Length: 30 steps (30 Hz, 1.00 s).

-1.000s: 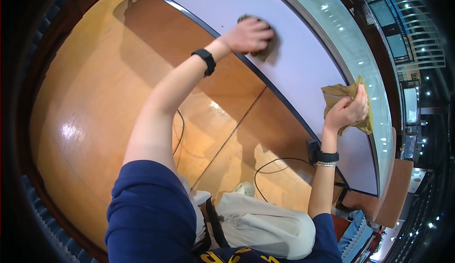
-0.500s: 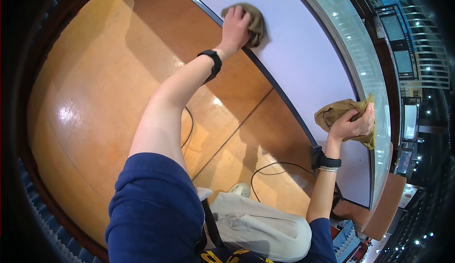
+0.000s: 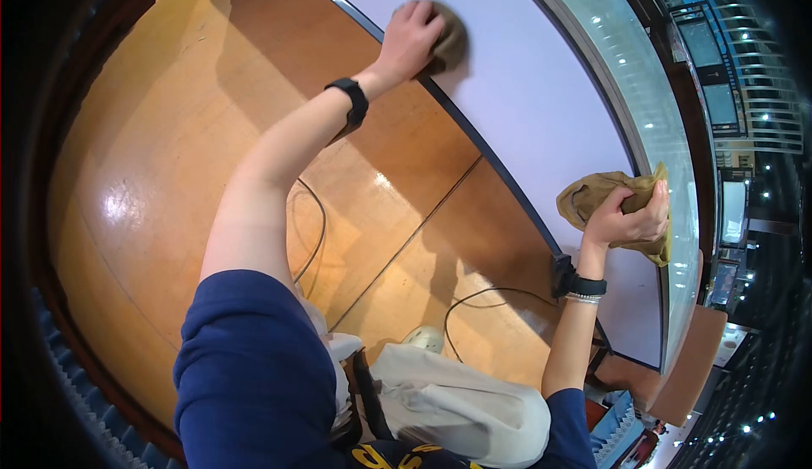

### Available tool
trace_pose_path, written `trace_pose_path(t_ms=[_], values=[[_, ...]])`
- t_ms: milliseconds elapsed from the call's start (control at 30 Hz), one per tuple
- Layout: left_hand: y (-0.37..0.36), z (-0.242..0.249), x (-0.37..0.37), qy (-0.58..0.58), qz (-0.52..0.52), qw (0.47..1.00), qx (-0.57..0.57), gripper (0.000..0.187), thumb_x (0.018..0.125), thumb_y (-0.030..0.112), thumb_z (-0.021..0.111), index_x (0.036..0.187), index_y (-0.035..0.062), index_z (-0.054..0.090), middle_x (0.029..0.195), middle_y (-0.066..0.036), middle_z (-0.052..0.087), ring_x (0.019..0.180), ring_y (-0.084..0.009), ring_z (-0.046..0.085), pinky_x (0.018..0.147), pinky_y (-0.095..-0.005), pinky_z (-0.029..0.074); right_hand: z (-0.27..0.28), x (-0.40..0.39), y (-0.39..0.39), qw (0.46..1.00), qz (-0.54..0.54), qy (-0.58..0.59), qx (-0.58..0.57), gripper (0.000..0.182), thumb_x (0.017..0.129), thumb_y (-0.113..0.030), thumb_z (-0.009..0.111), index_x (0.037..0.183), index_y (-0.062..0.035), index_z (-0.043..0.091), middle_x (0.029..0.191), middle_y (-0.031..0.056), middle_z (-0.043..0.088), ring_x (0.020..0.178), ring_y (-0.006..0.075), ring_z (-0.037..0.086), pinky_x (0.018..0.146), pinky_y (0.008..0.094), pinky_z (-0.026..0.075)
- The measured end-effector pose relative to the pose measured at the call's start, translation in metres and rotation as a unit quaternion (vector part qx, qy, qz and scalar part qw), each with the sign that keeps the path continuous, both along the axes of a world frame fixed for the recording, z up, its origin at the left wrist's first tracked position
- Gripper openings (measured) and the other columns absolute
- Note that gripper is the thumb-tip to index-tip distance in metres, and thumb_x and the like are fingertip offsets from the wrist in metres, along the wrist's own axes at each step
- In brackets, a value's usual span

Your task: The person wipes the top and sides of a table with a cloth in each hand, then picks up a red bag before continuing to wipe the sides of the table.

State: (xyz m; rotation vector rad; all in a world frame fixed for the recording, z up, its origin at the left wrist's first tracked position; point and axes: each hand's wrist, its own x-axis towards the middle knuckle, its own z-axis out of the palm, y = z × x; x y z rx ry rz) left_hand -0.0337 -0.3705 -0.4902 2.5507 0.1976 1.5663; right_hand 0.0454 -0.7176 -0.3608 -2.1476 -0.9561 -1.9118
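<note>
My left hand [image 3: 412,39] is closed on a bunched olive-brown cloth [image 3: 451,39], pressed against the white panel [image 3: 516,71] near its dark edge. The cloth is slightly blurred. Lower right, my right hand [image 3: 628,215] grips a second, yellowish-brown cloth [image 3: 596,194] at the glass rim [image 3: 655,105] beside the panel. Its fingertips lie over the cloth on the glass side, while the thumb is bent on the near side. Part of each cloth is hidden by the hand.
A dark cable [image 3: 457,308] loops over the tan floor [image 3: 169,215] near my shoe [image 3: 425,339]. A brown board [image 3: 689,367] stands at lower right, close to a light-blue cloth with a lace edge [image 3: 613,431]. Lit display cases are beyond the glass.
My left hand has shifted slightly left and up with its cloth, its forearm swinging left. My right hand and its cloth have stayed nearly in place.
</note>
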Motion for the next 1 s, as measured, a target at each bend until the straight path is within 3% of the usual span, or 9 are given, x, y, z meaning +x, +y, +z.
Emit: trace_pose_path(t_ms=[67,167,200,367,500,633,833,900,1000], values=[[-0.001,0.038,0.005,-0.094,0.045,0.994,-0.042,0.027,0.054,0.002,0.065,0.079,0.0070,0.054,0.090,-0.011,0.048,0.089,-0.0300,0.047,0.072,-0.0390,0.041,0.000,0.000,0.002,1.000,-0.003,-0.004,0.004,0.041,0.076,-0.008,0.056,0.116,-0.0102,0.049,0.116,0.0007,0.056,0.108,0.0201,0.051,0.093,0.0408,0.030],[-0.013,0.045,0.023,-0.198,0.067,0.975,-0.076,0.034,0.048,-0.001,0.064,0.079,0.0024,0.053,0.093,-0.015,0.047,0.087,-0.0344,0.044,0.070,-0.0400,0.039,0.001,0.001,0.006,1.000,-0.002,-0.022,0.009,0.040,0.076,-0.008,0.056,0.115,-0.0099,0.049,0.113,0.0005,0.056,0.106,0.0199,0.052,0.092,0.0404,0.031],[-0.019,0.037,0.027,-0.199,0.071,0.971,-0.114,0.029,0.050,0.002,0.065,0.077,0.0072,0.056,0.089,-0.011,0.048,0.082,-0.0329,0.045,0.068,-0.0412,0.037,0.000,0.002,0.007,0.999,0.001,-0.034,0.014,0.039,0.075,-0.009,0.056,0.114,-0.0101,0.049,0.113,0.0000,0.057,0.104,0.0195,0.053,0.091,0.0396,0.031],[-0.044,-0.055,0.004,0.060,-0.077,0.995,0.036,0.020,0.060,0.010,0.064,0.078,0.0165,0.058,0.091,-0.007,0.045,0.087,-0.0283,0.046,0.067,-0.0375,0.045,0.001,0.009,0.006,0.999,0.000,-0.049,0.010,0.035,0.075,-0.010,0.056,0.110,-0.0094,0.050,0.109,0.0000,0.057,0.101,0.0198,0.054,0.088,0.0385,0.032],[-0.042,-0.083,-0.009,0.145,-0.055,0.988,-0.007,0.020,0.061,0.009,0.063,0.079,0.0164,0.058,0.093,-0.007,0.045,0.090,-0.0261,0.047,0.068,-0.0338,0.049,0.001,0.010,0.006,0.998,0.021,-0.057,0.000,0.036,0.075,-0.011,0.056,0.110,-0.0094,0.049,0.109,-0.0002,0.057,0.100,0.0198,0.054,0.087,0.0383,0.032],[-0.045,-0.054,-0.010,0.173,-0.079,0.979,-0.069,0.019,0.058,0.006,0.064,0.075,0.0118,0.058,0.091,-0.008,0.045,0.090,-0.0261,0.047,0.067,-0.0350,0.048,-0.003,0.011,0.006,0.998,-0.017,-0.064,0.020,0.038,0.073,-0.011,0.053,0.111,-0.0116,0.049,0.110,-0.0014,0.056,0.104,0.0189,0.050,0.091,0.0394,0.029],[-0.032,0.062,0.033,-0.244,0.043,0.967,-0.053,0.023,0.046,0.005,0.064,0.067,0.0080,0.055,0.082,-0.010,0.046,0.077,-0.0308,0.044,0.063,-0.0405,0.035,-0.002,0.008,0.008,0.999,0.002,-0.031,0.023,0.042,0.072,-0.010,0.053,0.113,-0.0128,0.048,0.113,-0.0028,0.054,0.106,0.0182,0.047,0.093,0.0394,0.026],[-0.038,0.100,0.031,-0.197,0.049,0.966,-0.160,0.019,0.056,0.005,0.057,0.074,-0.0020,0.056,0.086,-0.017,0.053,0.083,-0.0353,0.048,0.069,-0.0434,0.040,-0.003,0.010,0.009,0.999,0.006,-0.030,0.028,0.042,0.072,-0.009,0.053,0.114,-0.0127,0.048,0.113,-0.0027,0.054,0.106,0.0181,0.047,0.093,0.0392,0.026],[-0.052,0.093,0.030,-0.172,0.077,0.966,-0.176,0.016,0.063,0.004,0.058,0.079,0.0013,0.059,0.096,-0.016,0.055,0.092,-0.0326,0.050,0.076,-0.0418,0.041,-0.002,0.006,0.007,0.999,0.011,-0.026,0.025,0.042,0.072,-0.008,0.053,0.114,-0.0125,0.048,0.113,-0.0026,0.054,0.106,0.0178,0.047,0.093,0.0390,0.026]])
